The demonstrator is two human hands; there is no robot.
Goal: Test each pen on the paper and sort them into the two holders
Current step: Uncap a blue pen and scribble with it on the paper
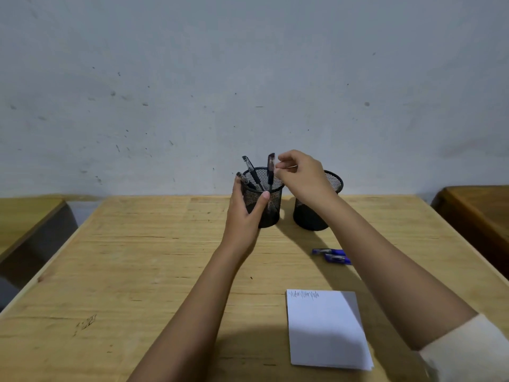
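Two black mesh holders stand at the back of the wooden table (pixel 137 271). My left hand (pixel 242 216) wraps around the left holder (pixel 272 213), which holds two leaning black pens (pixel 252 169). A third black pen (pixel 270 164) stands nearly upright in it, and the fingertips of my right hand (pixel 300 175) pinch its top end. Behind my right wrist is the right holder (pixel 334 183), and no pens show in it. Two blue pens (pixel 330 256) lie on the table beside my right forearm. The white paper (pixel 327 332) at the front right has scribbles along its top edge.
A grey wall rises right behind the holders. Other wooden desks stand at the far left (pixel 24 216) and far right (pixel 479 213), with gaps between them and this table.
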